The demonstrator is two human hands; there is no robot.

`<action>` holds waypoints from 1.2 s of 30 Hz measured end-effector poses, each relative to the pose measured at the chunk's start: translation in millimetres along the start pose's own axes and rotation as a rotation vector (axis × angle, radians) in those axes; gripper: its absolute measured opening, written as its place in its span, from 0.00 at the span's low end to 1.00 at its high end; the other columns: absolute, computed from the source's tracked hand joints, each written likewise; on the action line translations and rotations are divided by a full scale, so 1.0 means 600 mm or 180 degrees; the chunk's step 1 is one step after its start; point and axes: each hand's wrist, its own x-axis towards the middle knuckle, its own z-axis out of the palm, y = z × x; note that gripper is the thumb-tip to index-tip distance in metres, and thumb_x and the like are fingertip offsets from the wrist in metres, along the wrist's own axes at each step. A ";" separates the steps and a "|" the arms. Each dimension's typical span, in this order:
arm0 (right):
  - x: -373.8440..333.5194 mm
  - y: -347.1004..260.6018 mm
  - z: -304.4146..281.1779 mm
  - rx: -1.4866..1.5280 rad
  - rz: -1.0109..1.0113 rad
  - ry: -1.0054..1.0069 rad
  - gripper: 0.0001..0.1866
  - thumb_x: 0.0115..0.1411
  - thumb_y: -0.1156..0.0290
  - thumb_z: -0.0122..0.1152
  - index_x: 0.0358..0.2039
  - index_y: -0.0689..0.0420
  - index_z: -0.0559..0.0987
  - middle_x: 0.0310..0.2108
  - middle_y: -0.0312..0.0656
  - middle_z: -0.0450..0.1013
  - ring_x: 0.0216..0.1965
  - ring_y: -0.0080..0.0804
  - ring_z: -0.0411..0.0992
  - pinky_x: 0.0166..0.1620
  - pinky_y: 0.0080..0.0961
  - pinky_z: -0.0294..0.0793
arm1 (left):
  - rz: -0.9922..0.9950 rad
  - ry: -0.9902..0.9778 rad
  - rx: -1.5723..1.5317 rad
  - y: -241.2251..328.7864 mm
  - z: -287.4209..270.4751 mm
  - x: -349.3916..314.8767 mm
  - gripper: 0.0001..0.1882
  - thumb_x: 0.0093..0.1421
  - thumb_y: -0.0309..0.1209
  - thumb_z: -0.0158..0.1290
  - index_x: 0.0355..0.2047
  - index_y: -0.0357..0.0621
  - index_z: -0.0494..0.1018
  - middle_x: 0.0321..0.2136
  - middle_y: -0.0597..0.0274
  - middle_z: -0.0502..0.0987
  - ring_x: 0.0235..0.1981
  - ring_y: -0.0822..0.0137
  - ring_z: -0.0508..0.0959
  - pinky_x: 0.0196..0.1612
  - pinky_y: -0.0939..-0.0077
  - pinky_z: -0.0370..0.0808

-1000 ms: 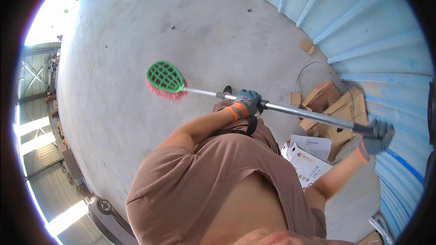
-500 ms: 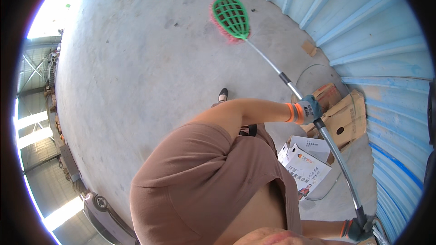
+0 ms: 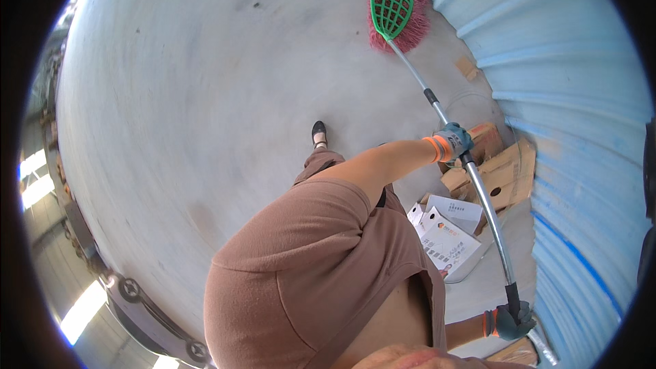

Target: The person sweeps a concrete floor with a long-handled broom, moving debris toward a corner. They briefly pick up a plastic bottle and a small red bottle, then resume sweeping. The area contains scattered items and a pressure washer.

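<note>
So the right hand (image 3: 512, 322), in a grey glove with an orange cuff, is wrapped round the black grip (image 3: 512, 294) at the near end of a long mop (image 3: 482, 198), over on the right; a white printed carton (image 3: 454, 244) sits on the floor (image 3: 205, 116) left of the pole, with brown cardboard (image 3: 517, 167) a bit farther off; left hand (image 3: 456, 141), gloved the same way, is curled tight round the pole about midway; a dark shoe (image 3: 318, 128) is off to the left; the mop's green lattice head (image 3: 391, 10) and its pinkish strands (image 3: 419, 19) are far right, near the blue ribbed wall (image 3: 547, 61).
</note>
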 end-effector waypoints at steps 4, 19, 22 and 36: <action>-0.102 0.058 0.109 -0.0132 0.0200 -0.0115 0.12 0.52 0.77 0.56 0.19 0.50 0.64 0.14 0.29 0.50 0.17 0.22 0.53 0.25 0.24 0.57 | -0.0609 0.0380 -0.0207 -0.127 -0.046 -0.120 0.10 0.42 0.27 0.60 0.27 0.57 0.76 0.29 0.68 0.78 0.39 0.62 0.79 0.47 0.68 0.72; -0.746 0.301 0.476 -0.1556 -0.1838 -0.4128 0.07 0.55 0.84 0.51 0.25 0.57 0.67 0.16 0.32 0.58 0.17 0.22 0.59 0.30 0.32 0.74 | -0.4060 0.5128 -0.1450 -0.629 0.018 -0.902 0.11 0.53 0.34 0.56 0.37 0.48 0.74 0.36 0.57 0.74 0.40 0.58 0.74 0.44 0.63 0.73; -0.888 0.302 0.534 -0.0182 0.1646 -0.3228 0.05 0.57 0.82 0.50 0.31 0.56 0.69 0.15 0.32 0.60 0.17 0.22 0.59 0.33 0.36 0.77 | -0.4817 0.6308 -0.5687 -0.641 0.042 -1.033 0.22 0.59 0.51 0.51 0.41 0.46 0.72 0.33 0.62 0.71 0.36 0.60 0.72 0.45 0.59 0.75; -0.763 0.330 0.641 0.1092 0.3107 -0.3334 0.14 0.64 0.66 0.50 0.22 0.47 0.63 0.14 0.29 0.51 0.15 0.22 0.51 0.37 0.39 0.72 | -0.2669 0.6415 -0.7509 -0.673 -0.120 -0.952 0.18 0.59 0.47 0.50 0.28 0.45 0.64 0.21 0.60 0.70 0.24 0.62 0.74 0.31 0.67 0.76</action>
